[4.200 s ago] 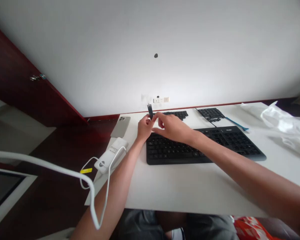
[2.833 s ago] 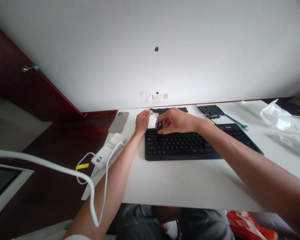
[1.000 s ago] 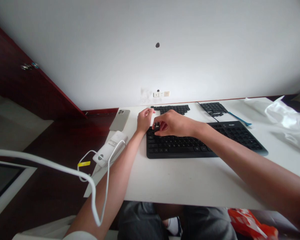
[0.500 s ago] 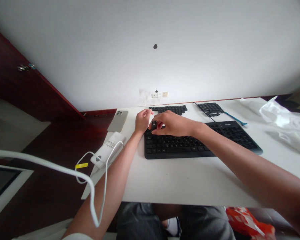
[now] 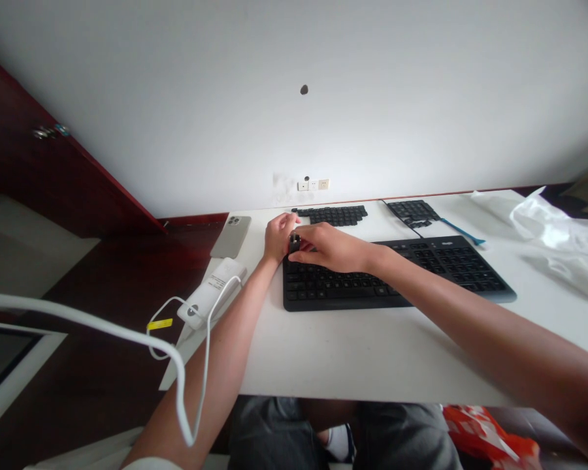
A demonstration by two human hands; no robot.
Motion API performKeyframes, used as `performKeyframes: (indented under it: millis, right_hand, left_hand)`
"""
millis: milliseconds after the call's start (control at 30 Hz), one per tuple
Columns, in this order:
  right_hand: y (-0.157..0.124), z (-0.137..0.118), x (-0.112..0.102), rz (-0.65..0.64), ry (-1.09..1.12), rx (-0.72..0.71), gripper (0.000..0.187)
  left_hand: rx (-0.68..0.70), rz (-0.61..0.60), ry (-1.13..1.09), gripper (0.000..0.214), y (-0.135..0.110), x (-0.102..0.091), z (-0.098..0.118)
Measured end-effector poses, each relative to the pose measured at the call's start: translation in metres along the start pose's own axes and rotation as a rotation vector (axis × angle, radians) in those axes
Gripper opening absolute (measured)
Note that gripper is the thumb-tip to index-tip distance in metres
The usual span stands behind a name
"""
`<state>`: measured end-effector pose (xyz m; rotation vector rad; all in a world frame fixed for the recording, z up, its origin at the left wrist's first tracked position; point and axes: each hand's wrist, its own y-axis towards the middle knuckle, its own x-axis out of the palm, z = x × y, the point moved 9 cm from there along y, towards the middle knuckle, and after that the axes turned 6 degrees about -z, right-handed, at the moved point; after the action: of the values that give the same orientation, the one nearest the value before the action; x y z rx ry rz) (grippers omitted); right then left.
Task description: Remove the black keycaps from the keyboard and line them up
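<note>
- Two hands meet above the keyboard: the right hand [image 5: 330, 249] pinches a small black object [image 5: 294, 243] in its fingertips, its exact kind too small to tell.
- The left hand [image 5: 279, 237] is curled, right beside that object; whether it grips anything, I cannot tell.
- Under both lies a black keyboard [image 5: 396, 290], the object held over its upper left corner.
- Beyond it, on the white tabletop [image 5: 353, 352], sit two blocks of black keycaps [image 5: 329, 215] [image 5: 412, 212], with a blue strip [image 5: 463, 234] nearby.
- Further out are a smartphone [image 5: 231, 236], a white power bank [image 5: 210, 294] with its white cable [image 5: 179, 365], and a white plastic bag [image 5: 551, 222].
</note>
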<state>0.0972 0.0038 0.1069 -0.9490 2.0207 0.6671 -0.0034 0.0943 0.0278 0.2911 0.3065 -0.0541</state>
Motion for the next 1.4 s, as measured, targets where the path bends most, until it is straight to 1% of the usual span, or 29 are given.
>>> performKeyframes:
  millis: [100, 300, 400, 567, 700, 800, 900, 1067, 1200, 1300, 1400]
  right_hand:
    - [0.001, 0.001, 0.007, -0.027, -0.025, -0.001, 0.019]
    - [0.002, -0.001, 0.012, -0.05, -0.035, 0.006, 0.016]
    - [0.0, -0.002, 0.007, -0.054, -0.025, 0.004, 0.016]
    - [-0.008, -0.004, -0.008, -0.11, 0.112, 0.003, 0.019]
    - [-0.011, -0.004, -0.02, -0.103, 0.144, 0.048, 0.021]
    - [-0.011, -0.003, -0.016, -0.142, 0.141, 0.06, 0.017]
    - [-0.009, -0.003, -0.008, -0.178, 0.139, 0.045, 0.013]
    - [-0.007, -0.003, -0.004, -0.166, 0.054, 0.111, 0.009]
    - [-0.007, -0.008, -0.001, -0.177, -0.001, 0.115, 0.007]
    - [-0.007, -0.009, -0.002, -0.18, -0.019, 0.109, 0.007]
    - [-0.01, -0.01, -0.008, -0.184, 0.011, 0.094, 0.009]
  left_hand:
    - [0.005, -0.004, -0.053, 0.029, 0.001, 0.0, -0.002]
    - [0.006, 0.007, -0.026, 0.029, 0.001, 0.0, 0.0]
    - [-0.012, 0.013, 0.003, 0.03, 0.0, -0.001, 0.001]
    - [0.014, 0.022, -0.004, 0.03, -0.001, -0.002, 0.003]
    - [0.043, 0.014, -0.022, 0.031, -0.001, -0.001, 0.005]
    - [0.044, 0.018, -0.01, 0.033, -0.001, -0.002, 0.005]
    - [0.012, 0.016, 0.008, 0.033, -0.001, -0.001, 0.003]
    - [0.005, 0.018, -0.016, 0.03, -0.002, -0.001, 0.004]
    - [0.012, 0.014, -0.014, 0.031, -0.003, -0.001, 0.006]
    - [0.003, 0.006, 0.016, 0.034, -0.003, -0.001, 0.005]
    - [0.013, 0.002, 0.037, 0.037, -0.003, -0.001, 0.005]
